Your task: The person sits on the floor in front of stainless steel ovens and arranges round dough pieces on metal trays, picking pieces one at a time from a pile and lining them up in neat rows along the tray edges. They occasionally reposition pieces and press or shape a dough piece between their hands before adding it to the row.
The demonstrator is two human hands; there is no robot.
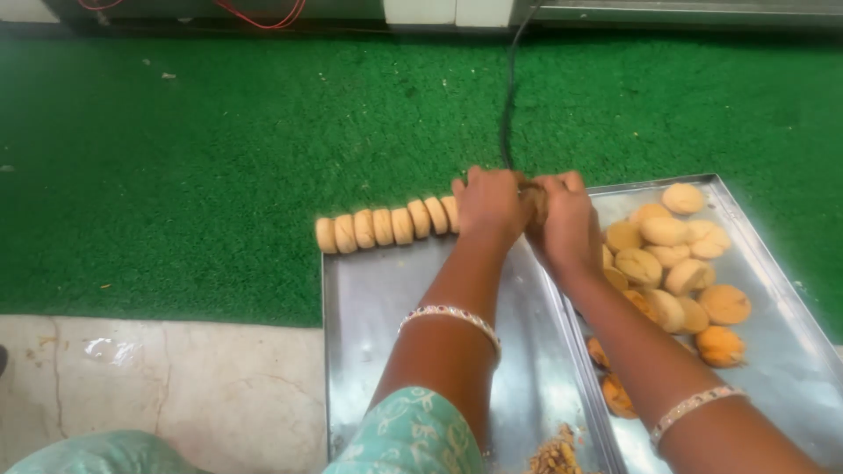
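We are pressing both hands together at the far edge of a steel tray [421,290], closing up a row of biscuits [386,226] stood on edge. Left hand [488,204] is capping the row's right end, its grip curled round the last biscuits; right hand [562,219] is clenched on something w/ it, though we cannot tell what. Loose biscuits [672,254] are lying heaped on a second tray [790,351] at right. They are looking light, dry, crumbly, prob. fragile: hold by the rims, squeeze the row gently from both ends. Green mat [176,158] beyond.
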